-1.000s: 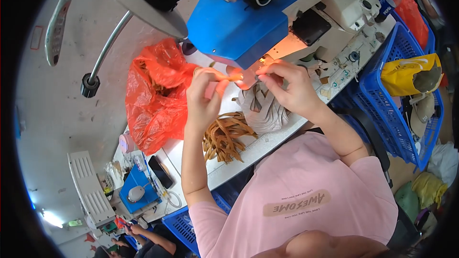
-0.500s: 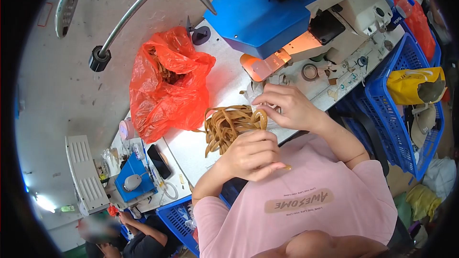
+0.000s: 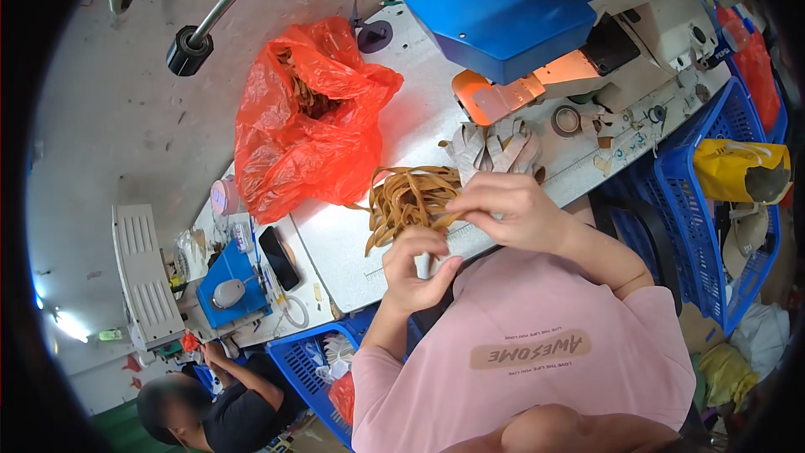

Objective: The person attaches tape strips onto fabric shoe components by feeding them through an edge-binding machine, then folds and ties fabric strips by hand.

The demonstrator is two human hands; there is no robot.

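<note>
Brown strips [image 3: 411, 197] lie in a tangled pile on the white table, just beyond my hands. My right hand [image 3: 513, 211] is at the pile's right edge, thumb and forefinger pinched on the end of a brown strip. Below the pile, my left hand [image 3: 415, 270] has curled fingers with the thumb apart, and nothing shows between them. Pale grey strips [image 3: 503, 149] lie beyond my right hand, close to the machine's orange-lit arm [image 3: 495, 99].
A red plastic bag [image 3: 310, 130] with more brown strips stands at the left. The blue machine head [image 3: 503, 21] overhangs the table [image 3: 335, 243]. Blue baskets [image 3: 700, 235] stand right. A phone [image 3: 279, 258] lies left, and a co-worker [image 3: 235, 411] is at lower left.
Both hands have come down from the machine to the brown pile. The looped strip held half a second ago no longer shows between them, and my left hand's fingers have parted from its thumb.
</note>
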